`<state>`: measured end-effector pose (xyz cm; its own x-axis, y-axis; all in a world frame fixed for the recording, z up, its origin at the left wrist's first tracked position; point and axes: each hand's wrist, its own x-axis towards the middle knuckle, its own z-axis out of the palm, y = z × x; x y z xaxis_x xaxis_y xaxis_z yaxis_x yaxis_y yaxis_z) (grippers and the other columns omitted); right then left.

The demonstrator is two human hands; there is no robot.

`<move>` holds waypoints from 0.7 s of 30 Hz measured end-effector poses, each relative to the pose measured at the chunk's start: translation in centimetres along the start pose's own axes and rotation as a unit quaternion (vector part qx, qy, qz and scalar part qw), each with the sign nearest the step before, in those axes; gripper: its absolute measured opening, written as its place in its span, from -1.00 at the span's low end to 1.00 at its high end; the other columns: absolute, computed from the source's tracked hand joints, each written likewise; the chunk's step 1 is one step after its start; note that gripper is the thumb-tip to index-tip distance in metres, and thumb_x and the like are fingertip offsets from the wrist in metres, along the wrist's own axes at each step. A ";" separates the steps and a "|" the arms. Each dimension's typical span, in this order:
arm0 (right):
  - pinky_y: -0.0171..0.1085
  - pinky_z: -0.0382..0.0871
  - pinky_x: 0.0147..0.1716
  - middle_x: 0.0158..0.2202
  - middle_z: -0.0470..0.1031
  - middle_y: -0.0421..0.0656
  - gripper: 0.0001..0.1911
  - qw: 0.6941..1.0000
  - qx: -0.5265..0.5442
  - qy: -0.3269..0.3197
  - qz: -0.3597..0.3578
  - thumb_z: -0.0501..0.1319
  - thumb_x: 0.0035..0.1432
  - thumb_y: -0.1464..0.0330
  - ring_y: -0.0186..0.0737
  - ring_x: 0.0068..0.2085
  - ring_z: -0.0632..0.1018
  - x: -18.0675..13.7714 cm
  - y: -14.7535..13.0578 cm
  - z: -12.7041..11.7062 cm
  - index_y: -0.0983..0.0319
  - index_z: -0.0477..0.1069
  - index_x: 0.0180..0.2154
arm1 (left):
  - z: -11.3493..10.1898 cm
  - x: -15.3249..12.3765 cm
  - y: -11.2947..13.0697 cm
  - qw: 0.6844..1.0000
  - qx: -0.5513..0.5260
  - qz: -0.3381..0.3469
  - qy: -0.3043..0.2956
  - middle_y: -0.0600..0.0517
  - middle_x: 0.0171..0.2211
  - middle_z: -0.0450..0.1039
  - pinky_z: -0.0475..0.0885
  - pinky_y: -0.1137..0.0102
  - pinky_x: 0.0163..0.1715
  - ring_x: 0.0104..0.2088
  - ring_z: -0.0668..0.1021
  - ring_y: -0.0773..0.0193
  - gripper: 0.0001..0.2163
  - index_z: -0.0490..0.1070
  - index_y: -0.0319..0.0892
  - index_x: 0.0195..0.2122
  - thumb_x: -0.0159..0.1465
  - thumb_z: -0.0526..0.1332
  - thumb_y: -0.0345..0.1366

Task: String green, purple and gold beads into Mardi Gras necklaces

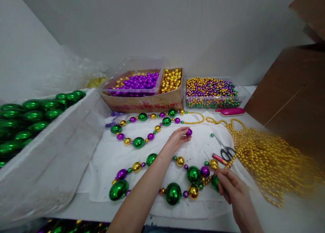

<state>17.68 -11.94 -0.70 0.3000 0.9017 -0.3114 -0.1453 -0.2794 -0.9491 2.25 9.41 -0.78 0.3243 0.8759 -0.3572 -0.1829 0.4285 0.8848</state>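
Observation:
My left hand (178, 139) reaches over the white cloth, its fingers closed around a shiny purple bead (189, 132). Closer to me, my right hand (235, 190) pinches the end of a bead necklace (173, 193) beside a gold bead (214, 164). Green, gold and purple balls make up this necklace, which loops across the cloth under my left forearm, so part of it is hidden. A thin line stands up near the small green bead at its end. Farther back lies a second bead necklace (138, 142), joined to a fine gold chain.
Scissors (224, 150), a red lighter-like object (219, 159) and a pink-handled tool (230, 111) lie right. Gold bead strands (269, 158) heap beside them. Behind stand a cardboard box (142, 103) and a clear bead tub (213, 102). A white foam box (63, 158) holds green balls.

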 end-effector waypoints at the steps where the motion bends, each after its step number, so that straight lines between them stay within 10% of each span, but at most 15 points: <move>1: -0.38 -0.19 -0.64 -0.69 0.18 -0.34 -0.60 1.000 -0.011 -0.003 -0.003 0.23 0.07 0.04 -0.46 -0.63 0.09 0.0 0.0 0.1 0.26 0.38 -0.28 | -0.1 -0.7 0.0 1.000 -0.025 0.002 -0.010 -0.04 -0.33 0.49 0.46 0.37 -0.27 -0.41 0.55 0.34 -0.86 0.40 -0.23 -0.18 0.22 0.16 -0.43; 21: -0.35 -0.04 -0.59 -0.68 0.18 -0.34 -0.65 0.998 -0.055 -0.003 -0.032 0.19 0.13 0.08 -0.39 -0.59 0.19 -0.3 0.3 0.3 0.25 0.38 -0.25 | 1.3 -4.5 -1.2 0.984 -0.170 0.038 -0.041 -0.05 -0.24 0.48 0.45 0.38 -0.23 -0.27 0.59 0.23 -0.76 0.38 -0.25 -0.14 0.15 0.27 -0.48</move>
<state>17.22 -12.22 -0.89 0.2992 0.9210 -0.2494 -0.0223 -0.2546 -0.9668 2.16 4.63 0.16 0.3682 0.8939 -0.2556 -0.5056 0.4232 0.7519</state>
